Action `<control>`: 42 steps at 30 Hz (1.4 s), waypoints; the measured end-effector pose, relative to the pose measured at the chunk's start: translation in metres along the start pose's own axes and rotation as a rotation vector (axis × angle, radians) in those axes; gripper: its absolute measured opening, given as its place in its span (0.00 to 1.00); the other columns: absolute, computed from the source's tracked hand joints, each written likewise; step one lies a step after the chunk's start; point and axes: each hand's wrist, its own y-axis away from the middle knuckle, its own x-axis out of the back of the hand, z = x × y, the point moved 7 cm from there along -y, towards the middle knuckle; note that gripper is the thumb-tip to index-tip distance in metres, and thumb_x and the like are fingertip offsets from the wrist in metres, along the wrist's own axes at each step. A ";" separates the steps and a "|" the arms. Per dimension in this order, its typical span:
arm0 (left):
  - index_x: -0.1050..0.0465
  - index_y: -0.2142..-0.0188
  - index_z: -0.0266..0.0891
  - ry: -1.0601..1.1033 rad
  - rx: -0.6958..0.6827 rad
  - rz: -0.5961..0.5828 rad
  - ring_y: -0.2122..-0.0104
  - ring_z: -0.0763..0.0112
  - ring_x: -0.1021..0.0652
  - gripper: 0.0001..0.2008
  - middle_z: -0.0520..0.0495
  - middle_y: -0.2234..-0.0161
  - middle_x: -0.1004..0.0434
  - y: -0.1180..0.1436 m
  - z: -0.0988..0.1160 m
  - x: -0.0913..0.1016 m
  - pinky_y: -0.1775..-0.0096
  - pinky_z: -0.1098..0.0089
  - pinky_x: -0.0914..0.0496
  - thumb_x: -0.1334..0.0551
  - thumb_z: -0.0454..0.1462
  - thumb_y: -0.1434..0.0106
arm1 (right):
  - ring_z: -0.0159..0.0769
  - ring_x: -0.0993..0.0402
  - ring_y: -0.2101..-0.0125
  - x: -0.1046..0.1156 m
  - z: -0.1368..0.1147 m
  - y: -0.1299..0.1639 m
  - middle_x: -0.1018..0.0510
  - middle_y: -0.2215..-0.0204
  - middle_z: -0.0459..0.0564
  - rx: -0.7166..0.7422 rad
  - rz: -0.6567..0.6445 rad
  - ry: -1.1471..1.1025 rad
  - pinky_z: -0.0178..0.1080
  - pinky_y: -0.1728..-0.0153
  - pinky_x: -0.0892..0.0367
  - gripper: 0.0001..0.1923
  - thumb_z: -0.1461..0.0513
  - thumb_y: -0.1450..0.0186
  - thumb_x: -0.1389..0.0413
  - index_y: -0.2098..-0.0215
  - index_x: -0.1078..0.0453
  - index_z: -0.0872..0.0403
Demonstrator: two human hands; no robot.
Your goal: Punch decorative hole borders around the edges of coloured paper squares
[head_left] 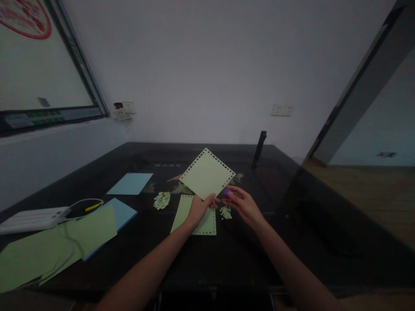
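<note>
My left hand (200,208) pinches the lower corner of a pale green sheet of paper (207,172), raised and turned like a diamond. Small punched holes run along several of its edges. At the sheet's right side my right hand (244,204) has its fingers closed around a small purple craft punch (228,191), partly hidden by the fingers. Below, another green sheet with punched edges (181,218) lies flat on the table. Heaps of tiny paper cutouts lie to the left (161,200) and beneath my right hand (226,212). A bright green object (186,187) is mostly covered by the raised sheet.
On the black table (246,255), a blue sheet (130,183) lies at the left. Nearer are more green sheets (94,226) over blue paper (125,214), beside a white power strip (35,219) with a cable. A black upright object (259,149) stands at the back right.
</note>
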 end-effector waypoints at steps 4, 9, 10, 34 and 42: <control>0.25 0.73 0.35 -0.029 0.023 0.027 0.77 0.66 0.25 0.12 0.42 0.74 0.21 0.000 -0.003 0.005 0.73 0.68 0.32 0.39 0.42 0.43 | 0.36 0.23 0.70 0.003 0.001 0.001 0.23 0.65 0.50 -0.008 0.042 -0.002 0.43 0.60 0.29 0.22 0.59 0.54 0.33 0.60 0.27 0.52; 0.26 0.73 0.34 -0.025 0.008 0.039 0.77 0.67 0.24 0.11 0.44 0.75 0.21 0.001 -0.002 0.004 0.73 0.70 0.31 0.37 0.42 0.45 | 0.39 0.22 0.68 0.000 0.005 0.004 0.22 0.67 0.51 -0.008 0.073 -0.001 0.42 0.60 0.29 0.21 0.58 0.56 0.32 0.65 0.28 0.55; 0.26 0.73 0.34 -0.026 -0.001 0.037 0.78 0.67 0.24 0.11 0.44 0.76 0.21 0.001 -0.002 0.004 0.73 0.70 0.31 0.37 0.42 0.45 | 0.39 0.22 0.68 -0.001 0.005 0.005 0.22 0.67 0.51 -0.003 0.073 0.004 0.41 0.61 0.29 0.21 0.58 0.56 0.32 0.65 0.28 0.55; 0.25 0.72 0.33 -0.104 -0.100 -0.006 0.76 0.66 0.22 0.10 0.45 0.79 0.21 0.003 0.004 0.000 0.67 0.69 0.29 0.37 0.40 0.44 | 0.37 0.22 0.72 -0.006 0.010 0.005 0.23 0.72 0.46 -0.017 0.094 -0.075 0.41 0.62 0.30 0.20 0.60 0.58 0.31 0.68 0.30 0.55; 0.25 0.74 0.35 -0.134 -0.125 -0.066 0.75 0.66 0.22 0.09 0.47 0.78 0.21 0.003 0.000 -0.005 0.65 0.69 0.29 0.39 0.38 0.43 | 0.33 0.25 0.74 -0.012 0.008 0.010 0.24 0.76 0.44 0.003 0.078 -0.056 0.37 0.66 0.30 0.17 0.59 0.58 0.31 0.74 0.30 0.55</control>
